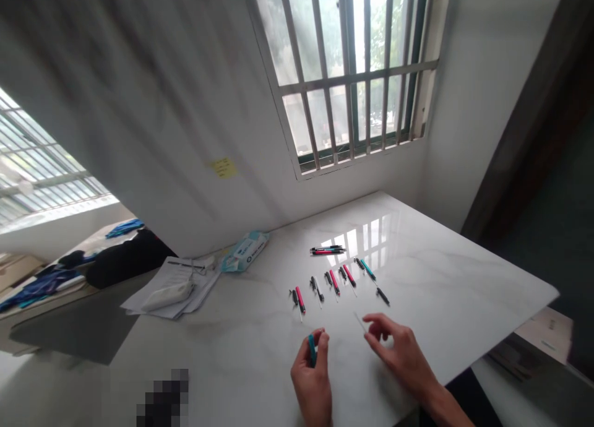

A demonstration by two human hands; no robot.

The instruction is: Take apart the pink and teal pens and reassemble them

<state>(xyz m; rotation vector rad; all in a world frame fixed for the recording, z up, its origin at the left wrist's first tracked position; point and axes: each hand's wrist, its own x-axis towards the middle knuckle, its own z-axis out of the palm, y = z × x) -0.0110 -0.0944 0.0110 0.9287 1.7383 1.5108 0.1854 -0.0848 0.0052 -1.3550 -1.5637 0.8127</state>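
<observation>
Near the front of the table, my left hand [313, 371] is closed around a teal pen barrel [312, 349]. To its right, my right hand [401, 349] pinches a thin whitish pen refill [359, 321] between thumb and fingertips, its free end pointing away from me. Just beyond the hands lies a row of pens in parts: black pieces, pink barrels [301, 299], a teal barrel [368, 269] and thin refills. A separate black pen piece [383, 296] rests closest to my right hand. Behind the row, several whole-looking pens [327, 250] lie together.
The parts lie on a glossy white marbled table [445, 278]. At its left are papers [134, 297] with a white object on top, and a pale blue wipes packet [245, 252] against the wall. A barred window [352, 80] is above; a pixelated dark patch is at lower left.
</observation>
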